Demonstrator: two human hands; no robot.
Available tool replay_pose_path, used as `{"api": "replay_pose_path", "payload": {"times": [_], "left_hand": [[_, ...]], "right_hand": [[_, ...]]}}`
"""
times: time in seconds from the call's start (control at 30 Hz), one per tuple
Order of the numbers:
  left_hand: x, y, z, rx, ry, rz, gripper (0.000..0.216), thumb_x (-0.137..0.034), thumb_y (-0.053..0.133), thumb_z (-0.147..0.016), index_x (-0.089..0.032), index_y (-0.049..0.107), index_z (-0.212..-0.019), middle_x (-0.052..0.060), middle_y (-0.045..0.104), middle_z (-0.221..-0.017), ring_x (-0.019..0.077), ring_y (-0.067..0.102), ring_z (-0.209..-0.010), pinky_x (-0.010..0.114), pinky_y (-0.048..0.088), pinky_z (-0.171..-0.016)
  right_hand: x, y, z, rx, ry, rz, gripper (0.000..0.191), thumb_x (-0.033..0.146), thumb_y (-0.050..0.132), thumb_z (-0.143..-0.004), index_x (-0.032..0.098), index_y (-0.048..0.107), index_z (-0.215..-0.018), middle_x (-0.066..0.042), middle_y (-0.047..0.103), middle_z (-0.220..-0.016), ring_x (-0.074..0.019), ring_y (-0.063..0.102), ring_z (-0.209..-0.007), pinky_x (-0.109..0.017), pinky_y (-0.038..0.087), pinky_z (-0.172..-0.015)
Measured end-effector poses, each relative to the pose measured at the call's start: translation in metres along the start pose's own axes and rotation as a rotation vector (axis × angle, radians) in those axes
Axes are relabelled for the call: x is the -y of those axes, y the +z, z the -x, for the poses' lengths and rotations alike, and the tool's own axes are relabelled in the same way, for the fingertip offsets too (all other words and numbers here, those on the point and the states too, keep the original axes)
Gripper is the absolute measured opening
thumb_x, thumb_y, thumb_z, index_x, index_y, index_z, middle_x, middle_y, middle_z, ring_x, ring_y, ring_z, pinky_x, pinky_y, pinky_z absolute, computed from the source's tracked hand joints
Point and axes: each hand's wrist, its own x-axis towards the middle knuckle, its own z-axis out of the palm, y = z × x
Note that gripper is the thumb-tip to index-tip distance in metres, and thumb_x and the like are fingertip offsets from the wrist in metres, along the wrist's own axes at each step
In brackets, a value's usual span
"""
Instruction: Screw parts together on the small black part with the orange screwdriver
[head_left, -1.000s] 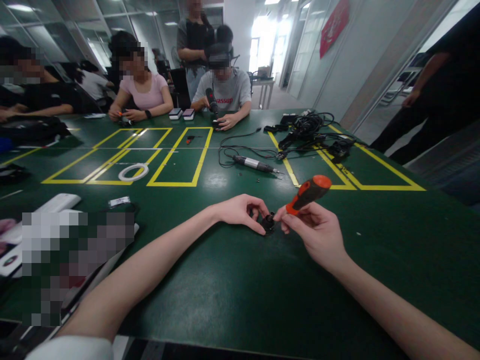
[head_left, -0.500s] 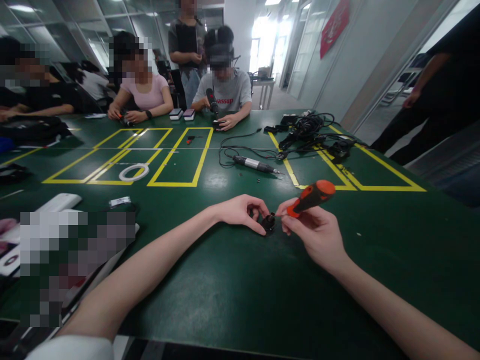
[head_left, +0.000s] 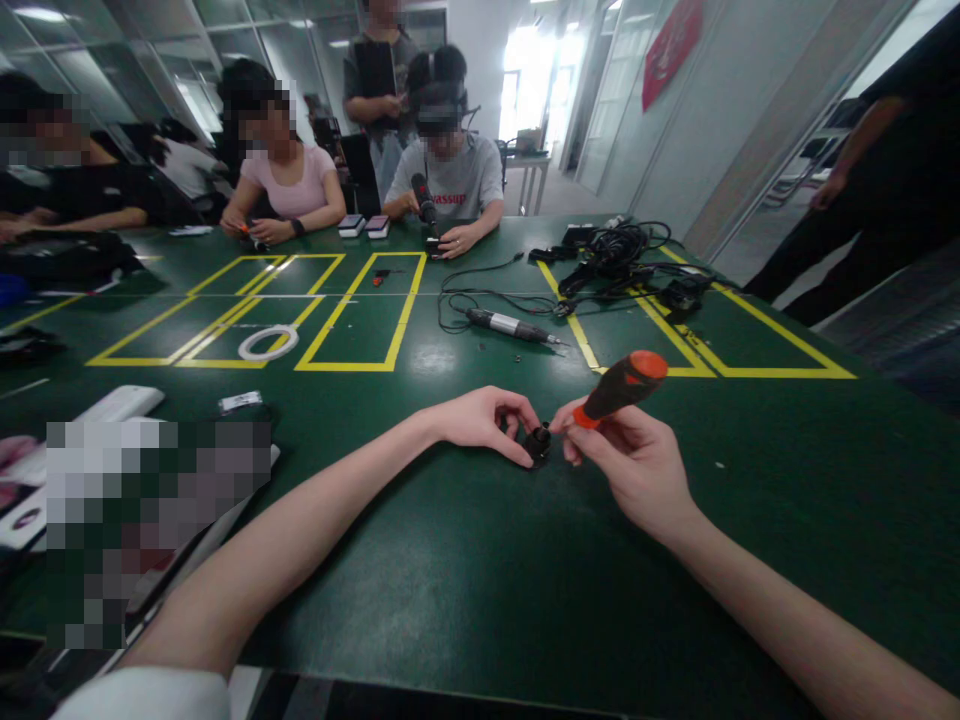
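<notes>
My left hand [head_left: 491,422] is closed around a small black cylindrical part [head_left: 538,444], thumb on the near side and fingers on the far side. The part rests on the green table [head_left: 465,570], and a narrow round neck sticks up from its top. A screwdriver [head_left: 621,388] with a black and orange handle is pinched in my right hand [head_left: 634,455]. Its handle leans up and to the right, while the tip end lies close to the black part. Whether the tip touches the part cannot be made out, as my fingers cover it.
Beyond my hands lies a grey and black pen-shaped electric tool [head_left: 510,327] with a cord. Tangled black cables [head_left: 619,255] lie at the far right. A white tape ring [head_left: 268,343] sits among yellow tape outlines. Across the table a person [head_left: 450,185] holds a power tool.
The screwdriver handle has tipped slightly to the left and its end sits a little higher. My left hand and the black part have stayed nearly in place.
</notes>
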Motion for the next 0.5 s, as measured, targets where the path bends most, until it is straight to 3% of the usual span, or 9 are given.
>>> {"api": "replay_pose_path", "payload": {"times": [0.17,0.27,0.5], "left_hand": [[0.0000,-0.0002,-0.0003,0.003,0.023,-0.011,0.043,-0.030,0.093,-0.058,-0.015,0.069,-0.090,-0.005,0.064,-0.071,0.0082,0.055,-0.064,0.023,0.041,-0.063],[0.0005,-0.0002,-0.0002,-0.004,0.006,-0.016,0.044,-0.031,0.093,-0.058,-0.015,0.069,-0.091,-0.005,0.063,-0.069,0.0085,0.056,-0.064,0.023,0.041,-0.063],[-0.0002,0.0006,0.0001,0.004,0.014,0.013,0.045,-0.031,0.094,-0.056,-0.015,0.070,-0.091,-0.005,0.064,-0.071,0.0084,0.056,-0.064,0.024,0.042,-0.065]], "right_hand": [[-0.0001,0.0003,-0.0006,0.021,-0.004,-0.051,0.032,0.051,0.072,-0.090,0.020,0.069,-0.083,-0.003,0.069,-0.072,-0.0138,0.060,-0.052,-0.027,0.054,-0.050],[0.0004,0.0011,0.0006,0.010,-0.003,-0.092,0.029,0.048,0.078,-0.087,0.022,0.067,-0.090,-0.002,0.071,-0.073,-0.0141,0.062,-0.053,-0.027,0.055,-0.052],[0.0014,-0.0007,-0.0002,0.005,-0.006,-0.001,0.027,0.044,0.079,-0.086,0.019,0.071,-0.079,-0.004,0.069,-0.071,-0.0137,0.061,-0.053,-0.026,0.054,-0.050]]}}
